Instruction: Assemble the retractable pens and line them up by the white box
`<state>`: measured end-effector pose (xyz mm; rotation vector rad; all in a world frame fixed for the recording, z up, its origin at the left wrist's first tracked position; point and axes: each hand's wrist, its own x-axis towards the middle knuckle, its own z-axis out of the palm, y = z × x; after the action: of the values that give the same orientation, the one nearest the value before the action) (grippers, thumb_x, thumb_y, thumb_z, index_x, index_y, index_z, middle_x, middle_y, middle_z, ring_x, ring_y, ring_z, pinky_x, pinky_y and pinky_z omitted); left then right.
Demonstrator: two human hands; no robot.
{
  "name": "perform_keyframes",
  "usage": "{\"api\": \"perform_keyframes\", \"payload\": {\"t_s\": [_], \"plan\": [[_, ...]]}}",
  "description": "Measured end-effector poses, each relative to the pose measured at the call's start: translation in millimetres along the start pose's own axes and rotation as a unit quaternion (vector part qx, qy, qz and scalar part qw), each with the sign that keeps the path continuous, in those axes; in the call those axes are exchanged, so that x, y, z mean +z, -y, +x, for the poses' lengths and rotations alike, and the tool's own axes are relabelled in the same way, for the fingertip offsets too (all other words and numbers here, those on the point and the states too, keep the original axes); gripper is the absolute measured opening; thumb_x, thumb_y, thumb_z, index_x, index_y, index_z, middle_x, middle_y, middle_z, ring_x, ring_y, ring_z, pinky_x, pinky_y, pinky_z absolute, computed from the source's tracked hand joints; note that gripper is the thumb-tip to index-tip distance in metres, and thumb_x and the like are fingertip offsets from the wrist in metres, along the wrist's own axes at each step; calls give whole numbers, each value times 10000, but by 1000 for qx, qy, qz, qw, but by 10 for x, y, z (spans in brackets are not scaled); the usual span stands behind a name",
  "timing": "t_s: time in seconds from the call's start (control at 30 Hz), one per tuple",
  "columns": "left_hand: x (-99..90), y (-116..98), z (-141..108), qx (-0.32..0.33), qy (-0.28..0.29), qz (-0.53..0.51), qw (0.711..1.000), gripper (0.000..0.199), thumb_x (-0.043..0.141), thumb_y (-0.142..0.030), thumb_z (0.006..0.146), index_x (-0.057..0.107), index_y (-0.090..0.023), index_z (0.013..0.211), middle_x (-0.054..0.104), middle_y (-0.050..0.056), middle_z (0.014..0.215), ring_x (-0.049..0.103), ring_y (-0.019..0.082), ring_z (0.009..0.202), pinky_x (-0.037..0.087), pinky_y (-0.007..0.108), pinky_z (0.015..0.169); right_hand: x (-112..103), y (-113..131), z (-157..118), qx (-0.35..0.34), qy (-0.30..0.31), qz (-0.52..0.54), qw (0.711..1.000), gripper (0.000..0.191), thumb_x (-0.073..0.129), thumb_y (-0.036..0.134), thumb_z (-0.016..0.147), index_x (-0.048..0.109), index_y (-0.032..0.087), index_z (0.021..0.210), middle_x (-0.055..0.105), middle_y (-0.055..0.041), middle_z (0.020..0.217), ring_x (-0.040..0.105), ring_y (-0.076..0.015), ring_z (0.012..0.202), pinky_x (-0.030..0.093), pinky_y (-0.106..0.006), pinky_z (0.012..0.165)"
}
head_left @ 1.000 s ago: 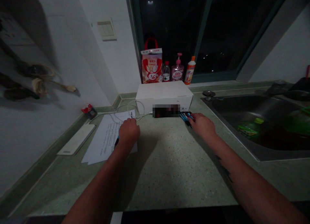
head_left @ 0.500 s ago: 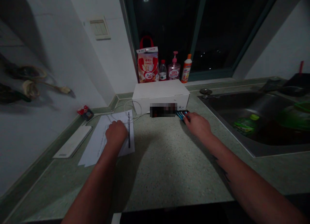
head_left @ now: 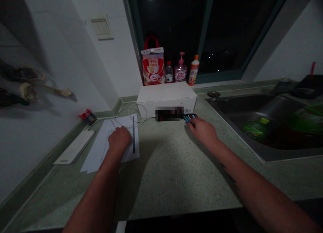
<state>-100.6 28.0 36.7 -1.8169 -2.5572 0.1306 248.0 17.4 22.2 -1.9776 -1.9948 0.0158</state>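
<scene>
My left hand point(head_left: 120, 139) is closed in a loose fist and rests on the printed paper sheets point(head_left: 101, 149). Nothing shows between its fingers. To the right, my right hand point(head_left: 203, 129) has its fingers bent together around what looks like a slim dark pen point(head_left: 191, 123). Touching or just behind those fingertips, several pens point(head_left: 188, 118) with blue, white and red parts lie side by side on the counter. A blurred-out dark object point(head_left: 168, 114) sits left of the pens, against the front of a white box point(head_left: 165, 93).
A white power bank point(head_left: 74, 147) and a small red-and-blue packet point(head_left: 87, 116) lie at the left. A white cable point(head_left: 141, 122) crosses the paper. Bottles point(head_left: 180, 71) and a red bag point(head_left: 153, 66) stand behind the box. The sink point(head_left: 234, 108) is at the right.
My right hand has shifted slightly left, and a dark pen now shows at its fingertips in front of the others. My left hand has stayed on the paper.
</scene>
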Motion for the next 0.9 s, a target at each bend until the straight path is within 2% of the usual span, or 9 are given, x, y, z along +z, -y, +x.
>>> {"api": "perform_keyframes", "payload": {"t_s": [0.23,0.3,0.4,0.5,0.57,0.67,0.77,0.83,0.9], "plan": [[-62,-4,0,3,60,7,998,382,445,-199,943,644,-41,1228,711,281,1215,701,384,1140,554,434,877,58,34,-20,-26,4,21,999,328,500,315,1004,784,178,1093,770,-162,1076,723,-317,900,531,-401,702],[-34,-85,-41,33,57,19,998,331,490,-195,924,663,-70,1177,726,263,1170,715,368,1098,552,409,848,79,42,-22,-43,2,43,998,311,513,313,1008,781,180,1091,768,-152,1114,723,-310,922,537,-407,738],[55,-309,-170,139,-3,-8,990,270,469,-152,933,665,-106,1114,720,205,1124,722,315,1008,536,384,824,115,101,-58,-105,6,97,990,276,537,317,1019,762,197,1126,760,-121,1134,718,-282,964,542,-398,809],[160,-563,-353,254,-59,-107,959,232,466,-151,960,666,-157,1076,696,134,1111,689,252,976,517,353,825,152,215,-133,-189,21,161,968,335,620,338,997,677,205,1299,728,-110,1165,702,-253,975,542,-383,843],[226,-693,-467,345,-59,-187,918,202,498,-173,974,678,-189,1063,695,87,1074,671,226,978,510,330,827,177,294,-183,-238,42,199,950,403,654,332,985,625,204,1366,705,-112,1195,691,-236,970,536,-373,856],[312,-785,-568,413,-54,-295,860,136,577,-193,957,695,-208,1023,706,43,981,658,195,898,508,308,801,225,360,-216,-275,75,240,928,221,616,251,996,704,204,1194,714,-94,1089,682,-221,966,514,-348,860],[357,-784,-570,405,-62,-353,841,141,626,-186,932,705,-216,1044,721,32,970,657,187,868,515,303,787,287,338,-175,-240,81,303,919,165,572,228,998,735,208,1013,726,-76,980,677,-217,952,497,-339,850],[357,-763,-533,382,-67,-363,847,165,645,-183,922,715,-221,1068,734,36,994,667,194,874,523,311,792,323,288,-120,-177,72,362,912,189,552,261,995,730,205,973,726,-63,930,671,-209,899,496,-333,816],[341,-745,-489,365,-75,-358,856,173,657,-179,916,733,-227,1064,745,42,1002,677,208,895,529,327,812,340,235,-63,-92,77,420,899,217,539,309,986,721,198,945,690,-35,809,638,-186,764,488,-305,706]]}}
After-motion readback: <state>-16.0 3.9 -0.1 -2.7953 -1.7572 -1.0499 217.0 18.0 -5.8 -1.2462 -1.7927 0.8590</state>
